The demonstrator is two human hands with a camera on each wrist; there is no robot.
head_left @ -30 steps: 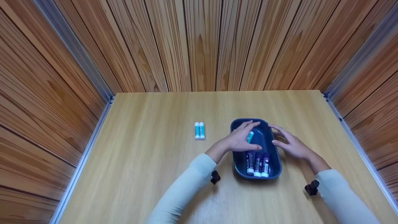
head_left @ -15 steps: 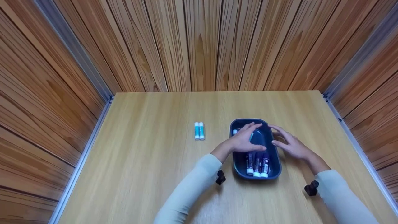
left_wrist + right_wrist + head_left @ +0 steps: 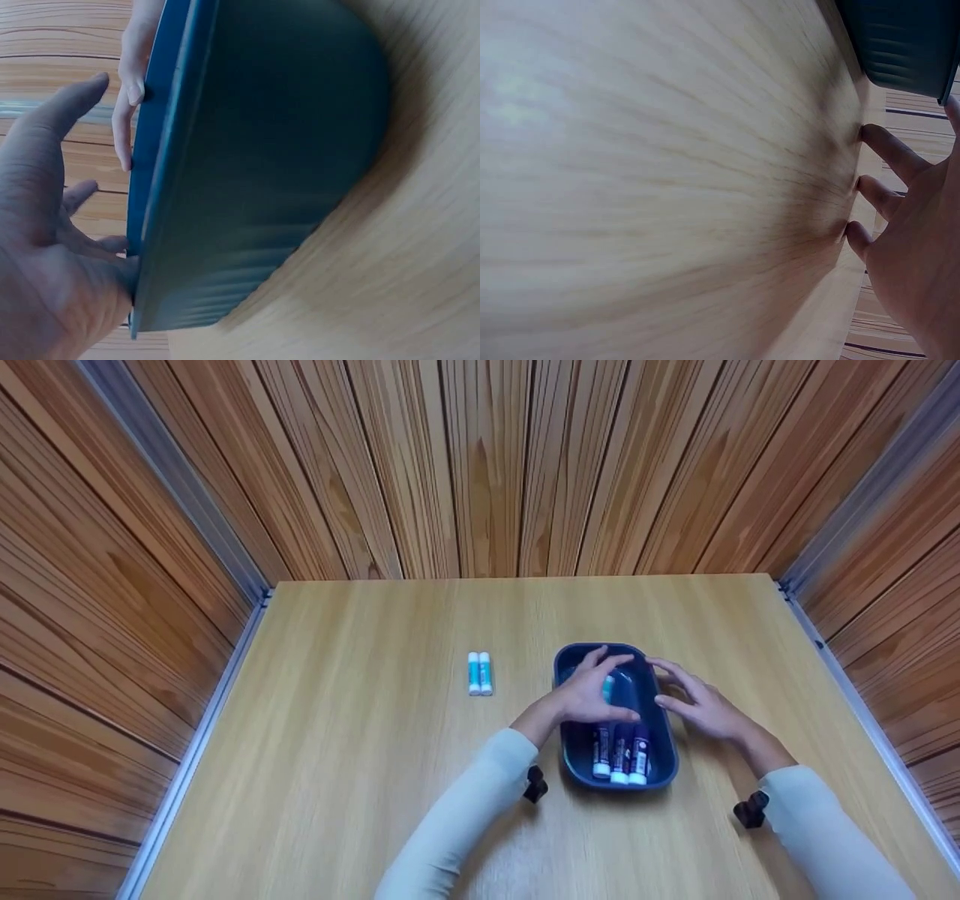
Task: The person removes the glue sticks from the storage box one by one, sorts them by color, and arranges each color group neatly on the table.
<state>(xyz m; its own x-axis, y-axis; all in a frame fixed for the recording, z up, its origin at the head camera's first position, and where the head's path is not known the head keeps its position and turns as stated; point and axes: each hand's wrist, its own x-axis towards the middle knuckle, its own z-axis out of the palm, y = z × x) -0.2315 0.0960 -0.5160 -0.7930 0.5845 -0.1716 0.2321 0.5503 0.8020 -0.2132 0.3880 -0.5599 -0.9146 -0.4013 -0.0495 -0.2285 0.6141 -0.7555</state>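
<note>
A dark blue plastic tray (image 3: 660,776) stands on the table. My left hand (image 3: 589,697) reaches over its left rim, thumb and index finger spread apart; its other fingertips dip inside and are partly hidden. Beside that hand, a teal glue stick (image 3: 608,687) shows in the tray, mostly covered. Three purple glue sticks (image 3: 620,754) with white ends lie side by side in the tray's near half. At the right rim rests my right hand (image 3: 705,709); its index finger touches the tray edge, while several fingertips (image 3: 877,142) press on the table in the right wrist view.
Two teal-and-white glue sticks (image 3: 480,673) lie together on the wooden table (image 3: 360,720), left of the tray. Wood-plank walls (image 3: 487,472) enclose the back and both sides, with metal rails (image 3: 202,742) along the table's side edges.
My left hand has shifted slightly right over the tray. A white glue stick end seen at the tray's left side half a second ago is now covered. The right hand stays in place.
</note>
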